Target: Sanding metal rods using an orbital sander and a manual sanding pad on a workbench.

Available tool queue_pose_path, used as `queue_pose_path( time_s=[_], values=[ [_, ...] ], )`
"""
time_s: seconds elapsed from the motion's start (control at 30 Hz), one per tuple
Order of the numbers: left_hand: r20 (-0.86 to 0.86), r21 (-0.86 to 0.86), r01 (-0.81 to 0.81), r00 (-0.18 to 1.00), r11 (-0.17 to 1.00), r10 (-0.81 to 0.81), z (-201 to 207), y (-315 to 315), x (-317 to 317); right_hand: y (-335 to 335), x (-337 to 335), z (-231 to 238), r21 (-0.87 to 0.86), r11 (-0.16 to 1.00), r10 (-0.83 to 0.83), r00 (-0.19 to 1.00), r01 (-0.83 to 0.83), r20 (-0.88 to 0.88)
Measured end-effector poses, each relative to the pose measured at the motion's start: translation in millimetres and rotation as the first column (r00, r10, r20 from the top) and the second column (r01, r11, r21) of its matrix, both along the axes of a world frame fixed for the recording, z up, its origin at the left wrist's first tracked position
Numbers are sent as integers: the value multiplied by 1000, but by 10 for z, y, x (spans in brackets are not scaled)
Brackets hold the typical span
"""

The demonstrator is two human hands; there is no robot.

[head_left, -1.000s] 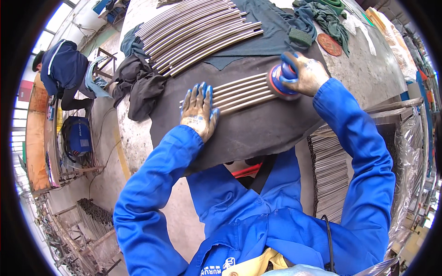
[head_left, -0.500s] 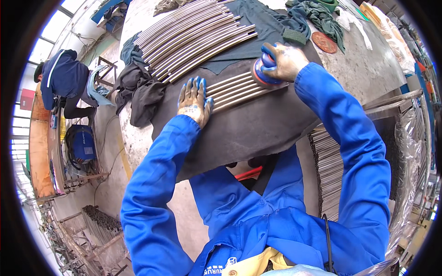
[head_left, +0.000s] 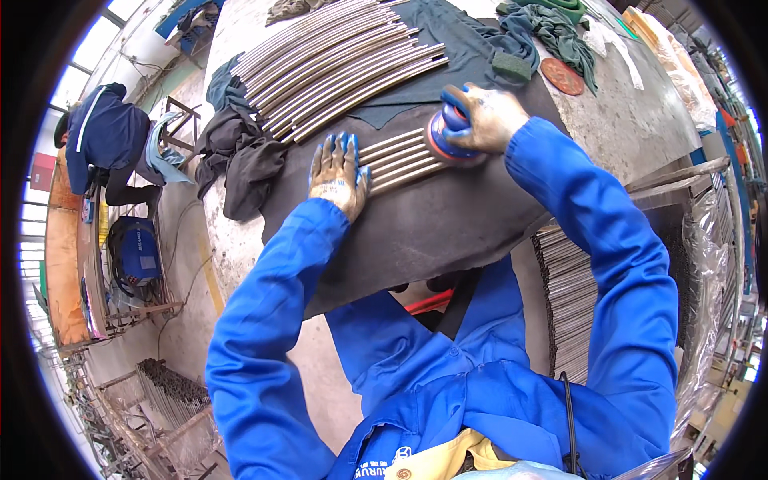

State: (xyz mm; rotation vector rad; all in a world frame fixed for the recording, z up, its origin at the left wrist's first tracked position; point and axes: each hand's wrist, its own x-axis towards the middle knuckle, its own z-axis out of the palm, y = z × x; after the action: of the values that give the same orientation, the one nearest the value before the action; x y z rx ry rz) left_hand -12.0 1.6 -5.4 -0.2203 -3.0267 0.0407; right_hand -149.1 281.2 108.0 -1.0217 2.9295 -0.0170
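Several thin metal rods (head_left: pixel 398 162) lie side by side on a dark cloth (head_left: pixel 424 232) in front of me. My left hand (head_left: pixel 336 174), in a white glove with blue fingertips, lies flat with its fingers stretched over their left ends. A blue, round handheld orbital sander (head_left: pixel 439 142) rests over the rods toward their right ends. My right hand (head_left: pixel 492 120), gloved the same way, is wrapped round the sander's top. The sander and this hand hide the right ends of the rods.
A large batch of metal rods (head_left: pixel 336 64) lies beyond on a green cloth (head_left: pixel 400 100). Crumpled dark rags (head_left: pixel 248 172) sit left; a green sponge block (head_left: pixel 510 67) and a reddish disc (head_left: pixel 562 76) lie far right. Stacked rods (head_left: pixel 570 296) stand by my right side. Another person (head_left: pixel 112 136) bends at the left.
My right hand has moved the sander left along the rods, toward my left hand. The left hand has stayed in place.
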Motion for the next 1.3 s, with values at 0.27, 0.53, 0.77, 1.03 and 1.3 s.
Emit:
queue_pose_path(
  time_s=[0.27,0.53,0.77,1.03,1.3],
  values=[
    [-42,50,84,996,995,-81,90,60,84,268,-296,-78,-53,998,-27,999,26,-22],
    [-35,66,90,996,994,-88,104,139,259,580,-131,-75,-103,994,-28,999,25,-25],
    [-38,80,83,996,993,-80,41,114,245,489,-81,84,-28,999,-37,999,38,20],
    [-24,131,-18,999,991,22,98,-148,217,727,3,282,-83,982,-173,985,171,-18],
    [42,4,-77,996,997,76,43,47,389,223,209,-54,-147,988,-36,999,38,19]
  ],
)
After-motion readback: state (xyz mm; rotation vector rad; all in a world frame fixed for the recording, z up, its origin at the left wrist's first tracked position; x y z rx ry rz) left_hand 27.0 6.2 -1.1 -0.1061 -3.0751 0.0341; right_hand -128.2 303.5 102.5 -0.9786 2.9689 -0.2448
